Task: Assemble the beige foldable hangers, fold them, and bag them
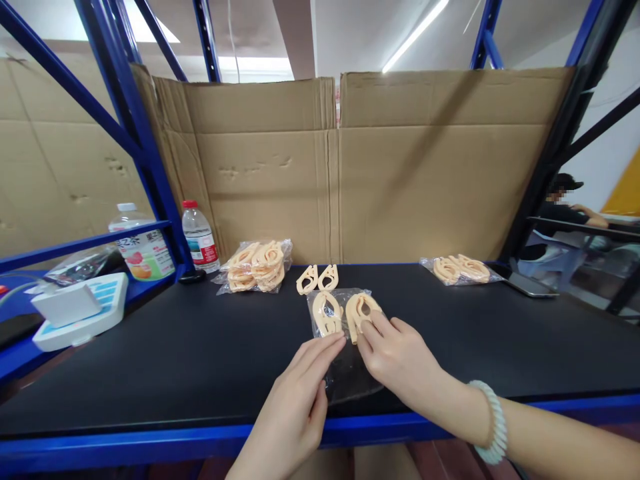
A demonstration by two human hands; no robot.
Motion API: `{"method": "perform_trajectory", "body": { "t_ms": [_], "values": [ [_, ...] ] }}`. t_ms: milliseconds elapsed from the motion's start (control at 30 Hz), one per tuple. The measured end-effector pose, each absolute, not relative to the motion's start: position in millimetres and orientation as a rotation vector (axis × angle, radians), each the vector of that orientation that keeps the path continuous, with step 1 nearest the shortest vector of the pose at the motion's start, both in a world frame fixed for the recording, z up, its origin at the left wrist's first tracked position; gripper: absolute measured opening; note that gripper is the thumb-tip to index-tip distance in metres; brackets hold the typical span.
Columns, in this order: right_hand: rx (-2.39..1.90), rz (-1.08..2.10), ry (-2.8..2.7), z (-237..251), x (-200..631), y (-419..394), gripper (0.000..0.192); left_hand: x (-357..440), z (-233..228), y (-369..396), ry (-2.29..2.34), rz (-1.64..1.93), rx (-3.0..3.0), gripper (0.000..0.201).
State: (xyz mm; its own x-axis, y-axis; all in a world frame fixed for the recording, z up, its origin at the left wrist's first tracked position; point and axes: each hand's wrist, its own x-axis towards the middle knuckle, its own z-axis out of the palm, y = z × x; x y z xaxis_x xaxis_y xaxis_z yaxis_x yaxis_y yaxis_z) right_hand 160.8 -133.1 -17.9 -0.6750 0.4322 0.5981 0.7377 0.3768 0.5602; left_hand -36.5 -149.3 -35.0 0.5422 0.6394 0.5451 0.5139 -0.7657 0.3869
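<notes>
Two beige folding hangers (327,313), folded up, lie side by side at the far end of a clear plastic bag (350,377) on the black tabletop. My left hand (297,393) has its fingers stretched out, their tips resting at the lower end of the left hanger and the bag; its thumb is lower, by the bag's edge. The fingers of my right hand (395,357) are bent and closed on the right-hand hanger (361,311); the fingertips are partly hidden. Just beyond the bag, two small beige clips (317,279) stand next to each other.
A bagged pile of beige hangers (256,267) sits back left, near a red-capped water bottle (200,237). Another bagged pair (461,269) and a phone (531,285) lie back right. A white power strip (83,313) is left. Cardboard (440,173) walls the back. A person (565,207) sits far right.
</notes>
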Motion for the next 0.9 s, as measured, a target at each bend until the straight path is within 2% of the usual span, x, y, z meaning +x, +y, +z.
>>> {"method": "perform_trajectory", "body": {
  "t_ms": [100,267,300,433,567,667,767,900],
  "values": [
    [-1.144,-1.055,-2.263,-10,167,-128,0.011,-36,-35,-149,0.983,1.032,2.59,0.064],
    [-1.148,-0.104,-2.443,25,193,-110,0.024,-37,-34,-151,1.016,1.009,2.56,0.064],
    [-1.145,-0.012,-2.402,31,196,-101,0.023,-36,-34,-151,1.017,1.009,2.558,0.064],
    [-1.157,-0.169,-2.363,36,197,-41,0.013,-35,-31,-153,1.046,1.038,2.527,0.058],
    [-1.163,-0.206,-2.697,14,185,27,0.063,-36,-31,-154,1.102,1.079,2.507,0.054],
    [-1.195,-0.189,-2.784,-1,174,61,0.078,-37,-32,-153,1.102,1.089,2.515,0.054],
    [-1.205,-0.191,-2.82,-4,166,77,0.072,-40,-34,-150,1.077,1.093,2.532,0.057],
    [-1.237,-0.228,-2.823,1,171,84,0.044,-42,-39,-146,1.043,1.119,2.532,0.059]
  ]
}}
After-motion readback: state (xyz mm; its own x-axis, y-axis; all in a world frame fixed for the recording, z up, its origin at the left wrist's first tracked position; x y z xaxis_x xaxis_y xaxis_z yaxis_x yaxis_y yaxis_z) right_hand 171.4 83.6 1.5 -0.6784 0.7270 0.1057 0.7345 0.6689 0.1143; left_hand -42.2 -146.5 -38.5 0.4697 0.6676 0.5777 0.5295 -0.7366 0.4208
